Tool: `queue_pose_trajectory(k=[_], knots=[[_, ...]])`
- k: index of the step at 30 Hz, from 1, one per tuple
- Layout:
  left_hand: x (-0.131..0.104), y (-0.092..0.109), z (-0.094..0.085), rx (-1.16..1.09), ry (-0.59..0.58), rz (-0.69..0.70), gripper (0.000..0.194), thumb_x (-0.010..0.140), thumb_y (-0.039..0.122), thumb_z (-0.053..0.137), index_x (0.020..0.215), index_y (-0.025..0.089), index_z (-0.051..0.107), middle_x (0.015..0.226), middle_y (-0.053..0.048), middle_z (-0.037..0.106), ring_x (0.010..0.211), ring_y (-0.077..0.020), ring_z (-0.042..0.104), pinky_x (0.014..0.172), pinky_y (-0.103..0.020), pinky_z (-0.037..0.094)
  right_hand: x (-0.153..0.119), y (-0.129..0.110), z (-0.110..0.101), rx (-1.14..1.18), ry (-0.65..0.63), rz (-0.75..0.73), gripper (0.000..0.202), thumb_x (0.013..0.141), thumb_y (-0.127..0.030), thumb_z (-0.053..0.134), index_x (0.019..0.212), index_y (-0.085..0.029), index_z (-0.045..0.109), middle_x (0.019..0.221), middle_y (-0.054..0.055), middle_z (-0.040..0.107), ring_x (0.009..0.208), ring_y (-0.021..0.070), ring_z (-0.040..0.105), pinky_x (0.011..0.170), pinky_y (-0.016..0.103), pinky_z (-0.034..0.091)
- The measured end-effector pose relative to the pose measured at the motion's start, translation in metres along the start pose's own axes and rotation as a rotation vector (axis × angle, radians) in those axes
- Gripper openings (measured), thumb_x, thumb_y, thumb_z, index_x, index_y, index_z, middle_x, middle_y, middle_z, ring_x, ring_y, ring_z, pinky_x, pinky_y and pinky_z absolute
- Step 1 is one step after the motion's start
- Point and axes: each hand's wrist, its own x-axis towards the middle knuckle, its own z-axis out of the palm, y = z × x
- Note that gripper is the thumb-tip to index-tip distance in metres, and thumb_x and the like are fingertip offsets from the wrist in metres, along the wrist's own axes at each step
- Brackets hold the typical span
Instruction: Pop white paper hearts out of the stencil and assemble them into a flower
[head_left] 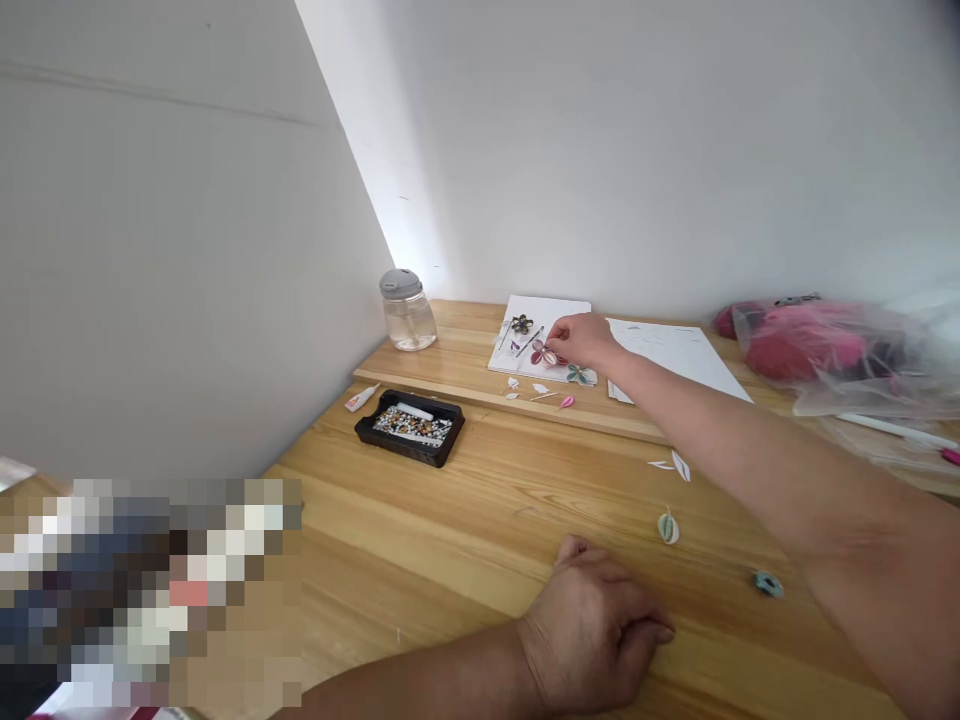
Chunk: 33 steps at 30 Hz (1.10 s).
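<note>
My right hand (pixel 585 340) reaches over to the raised shelf. Its thumb and fingertips are pinched together at the edge of a small flower ornament (pixel 541 354) with dark red and pale pink petals, above a white paper pad (pixel 547 308). Beside it on the pad lie a teal flower (pixel 578 374), a dark bronze-looking flower (pixel 522 324) and a thin pen-like tool (pixel 530 342). Resting on the wooden desk, my left hand (pixel 589 625) is curled into a loose fist; nothing shows in it, though the palm is hidden.
A black tray (pixel 367 432) of beads stands left, near a small tube (pixel 362 398) and a lidded jar (pixel 409 318). Paper sheets (pixel 675 355) and a plastic bag (pixel 832 355) lie right. A green-white petal (pixel 668 526) and a blue ring-shaped piece (pixel 767 583) are on the desk.
</note>
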Motion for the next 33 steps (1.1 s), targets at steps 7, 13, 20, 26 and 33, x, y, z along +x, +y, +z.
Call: queue_pose_trajectory(k=[7, 13, 20, 26, 33], knots=[[0.002, -0.004, 0.001, -0.025, -0.004, -0.029, 0.01, 0.087, 0.025, 0.062, 0.088, 0.02, 0.07, 0.081, -0.002, 0.074, 0.081, -0.0173, 0.066, 0.088, -0.037, 0.037, 0.008, -0.009, 0.035, -0.093, -0.004, -0.049, 0.013, 0.079, -0.025, 0.06, 0.079, -0.024, 0.073, 0.087, 0.005, 0.075, 0.105, 0.0299, 0.053, 0.092, 0.045, 0.033], [0.002, -0.005, 0.003, -0.047, 0.04, -0.036, 0.01, 0.085, 0.024, 0.064, 0.087, 0.021, 0.072, 0.078, -0.002, 0.074, 0.078, -0.0182, 0.066, 0.087, -0.037, 0.039, 0.01, -0.01, 0.044, -0.111, -0.026, -0.049, 0.013, 0.081, -0.024, 0.059, 0.079, -0.023, 0.072, 0.089, 0.008, 0.074, 0.109, 0.0333, 0.05, 0.093, 0.049, 0.03], [0.001, -0.001, -0.003, -0.164, 0.125, -0.052, 0.008, 0.084, 0.018, 0.063, 0.084, 0.02, 0.07, 0.078, -0.001, 0.072, 0.075, -0.0161, 0.065, 0.084, -0.035, 0.039, 0.009, 0.006, 0.017, -0.066, -0.003, 0.039, 0.023, 0.084, -0.038, 0.061, 0.1, -0.027, 0.073, 0.103, 0.003, 0.074, 0.107, 0.027, 0.058, 0.093, 0.039, 0.038], [0.003, 0.003, -0.006, -0.223, 0.132, -0.078, 0.011, 0.085, 0.016, 0.061, 0.085, 0.021, 0.07, 0.078, -0.001, 0.071, 0.076, -0.0171, 0.063, 0.084, -0.036, 0.039, -0.019, 0.077, -0.053, -0.07, -0.105, 0.232, 0.02, 0.084, -0.032, 0.065, 0.096, -0.021, 0.076, 0.094, 0.003, 0.075, 0.081, 0.0182, 0.065, 0.067, 0.026, 0.044], [0.003, 0.008, -0.007, -0.238, 0.113, -0.11, 0.012, 0.085, 0.014, 0.061, 0.086, 0.021, 0.071, 0.08, -0.001, 0.072, 0.078, -0.0172, 0.063, 0.086, -0.037, 0.04, -0.064, 0.131, -0.067, -0.052, -0.316, 0.304, 0.018, 0.075, -0.02, 0.072, 0.092, -0.025, 0.078, 0.092, 0.0, 0.075, 0.074, 0.0154, 0.065, 0.063, 0.023, 0.047]])
